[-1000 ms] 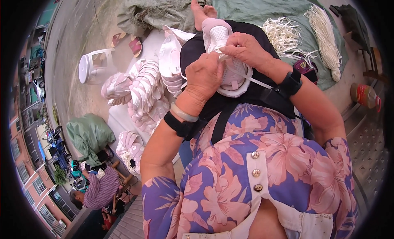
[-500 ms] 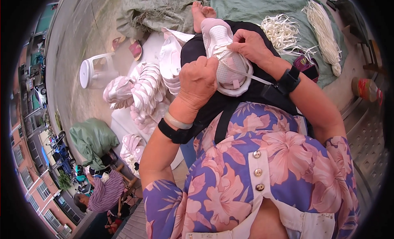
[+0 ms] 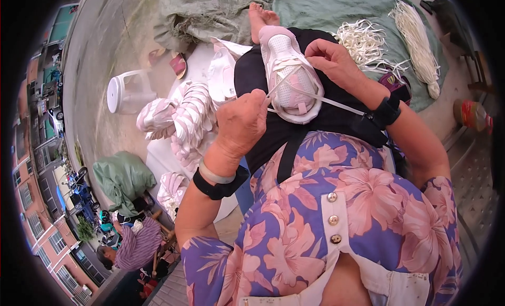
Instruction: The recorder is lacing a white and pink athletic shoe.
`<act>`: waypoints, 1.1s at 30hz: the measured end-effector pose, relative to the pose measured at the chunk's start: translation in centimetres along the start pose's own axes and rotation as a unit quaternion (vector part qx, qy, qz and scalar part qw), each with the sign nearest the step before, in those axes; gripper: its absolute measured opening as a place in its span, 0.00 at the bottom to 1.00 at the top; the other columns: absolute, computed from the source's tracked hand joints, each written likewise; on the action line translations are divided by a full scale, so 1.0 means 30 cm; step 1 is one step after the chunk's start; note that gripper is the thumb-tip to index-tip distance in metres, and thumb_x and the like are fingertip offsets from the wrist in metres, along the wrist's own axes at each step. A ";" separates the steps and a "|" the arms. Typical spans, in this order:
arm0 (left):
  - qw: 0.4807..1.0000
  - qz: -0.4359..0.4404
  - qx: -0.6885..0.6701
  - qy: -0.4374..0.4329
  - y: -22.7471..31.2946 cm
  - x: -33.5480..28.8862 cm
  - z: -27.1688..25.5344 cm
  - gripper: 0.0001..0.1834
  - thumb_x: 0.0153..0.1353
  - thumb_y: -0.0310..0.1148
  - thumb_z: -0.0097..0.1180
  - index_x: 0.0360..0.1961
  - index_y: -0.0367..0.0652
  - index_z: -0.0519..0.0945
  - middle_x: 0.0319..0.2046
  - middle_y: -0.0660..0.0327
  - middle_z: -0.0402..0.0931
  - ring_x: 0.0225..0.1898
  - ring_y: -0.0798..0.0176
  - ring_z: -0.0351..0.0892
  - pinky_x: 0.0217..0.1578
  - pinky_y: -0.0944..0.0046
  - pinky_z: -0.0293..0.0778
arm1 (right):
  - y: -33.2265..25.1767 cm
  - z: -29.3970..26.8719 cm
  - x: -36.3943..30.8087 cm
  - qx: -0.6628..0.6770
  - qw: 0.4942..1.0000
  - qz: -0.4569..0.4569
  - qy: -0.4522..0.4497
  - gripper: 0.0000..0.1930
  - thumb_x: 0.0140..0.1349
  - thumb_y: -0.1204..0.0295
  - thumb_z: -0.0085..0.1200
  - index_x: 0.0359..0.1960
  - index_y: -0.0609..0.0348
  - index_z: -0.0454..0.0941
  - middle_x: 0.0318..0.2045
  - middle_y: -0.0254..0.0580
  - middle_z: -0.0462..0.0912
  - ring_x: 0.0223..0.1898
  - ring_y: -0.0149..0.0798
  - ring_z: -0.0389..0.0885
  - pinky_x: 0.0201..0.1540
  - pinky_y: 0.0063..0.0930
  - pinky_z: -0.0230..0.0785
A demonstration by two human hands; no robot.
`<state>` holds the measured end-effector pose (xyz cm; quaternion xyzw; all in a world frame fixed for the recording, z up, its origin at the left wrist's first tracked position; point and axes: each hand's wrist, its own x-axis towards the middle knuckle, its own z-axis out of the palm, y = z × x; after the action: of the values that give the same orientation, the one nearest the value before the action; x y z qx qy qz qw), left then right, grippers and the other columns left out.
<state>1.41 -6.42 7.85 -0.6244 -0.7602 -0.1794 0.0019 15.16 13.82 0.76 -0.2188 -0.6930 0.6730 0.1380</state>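
Note:
A white and pink sneaker upper (image 3: 286, 88) lies across my lap, its toe pointing away from me. White shoelace (image 3: 302, 91) threads its eyelets, and one loose length trails right toward my right wristband. Left of the upper, my left hand (image 3: 242, 119) is closed, pinching a stretch of lace between thumb and forefinger. My right hand (image 3: 334, 61) hovers just beyond the upper's right edge, fingertips pressed together; whether lace is between them I cannot make out.
Stacked pink-white uppers (image 3: 192, 111) lie at left by a white plastic stool (image 3: 126, 90). Loose laces (image 3: 360, 40) and a lace bundle (image 3: 418, 48) rest on green sheeting at far right. A green sack (image 3: 123, 177) and another person (image 3: 137, 245) are at lower left.
My left hand has moved left and toward me, drawing the lace out from the upper. The right hand has moved right, away from the eyelets.

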 end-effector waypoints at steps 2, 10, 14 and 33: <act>0.962 -0.081 -0.240 -0.107 0.036 0.011 -0.022 0.05 0.54 0.28 0.55 0.26 0.39 0.72 0.18 0.54 0.72 0.21 0.51 0.73 0.20 0.62 0.66 | -0.031 0.004 -0.002 0.015 1.000 -0.012 -0.018 0.05 0.56 0.74 0.50 0.33 0.62 0.73 0.28 0.27 0.73 0.32 0.21 0.68 0.37 0.17 0.63; 0.912 0.078 -0.302 -0.267 0.146 0.074 0.000 0.04 0.51 0.28 0.53 0.25 0.39 0.74 0.19 0.51 0.71 0.23 0.46 0.72 0.23 0.57 0.67 | -0.109 0.108 -0.042 -0.506 0.851 -0.122 -0.075 0.09 0.44 0.68 0.54 0.27 0.58 0.75 0.27 0.40 0.74 0.32 0.40 0.74 0.35 0.34 0.59; 0.915 0.107 -0.276 -0.276 0.145 0.072 0.016 0.03 0.49 0.28 0.53 0.24 0.40 0.75 0.19 0.52 0.71 0.24 0.47 0.73 0.24 0.56 0.68 | -0.081 0.147 -0.052 -0.541 0.825 -0.149 -0.063 0.07 0.43 0.70 0.53 0.25 0.55 0.74 0.26 0.39 0.73 0.31 0.42 0.73 0.35 0.35 0.55; 0.899 0.066 -0.332 -0.277 0.110 0.000 0.054 0.05 0.50 0.28 0.53 0.26 0.39 0.77 0.20 0.52 0.72 0.24 0.48 0.74 0.26 0.58 0.68 | -0.079 0.187 -0.010 -0.527 0.836 -0.134 -0.069 0.06 0.47 0.70 0.50 0.26 0.57 0.75 0.25 0.44 0.79 0.30 0.45 0.79 0.34 0.38 0.61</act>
<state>4.90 -5.46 7.22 -0.6622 -0.5831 -0.2406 -0.4044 12.42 8.79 2.82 -0.1158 -0.9733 0.1938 0.0422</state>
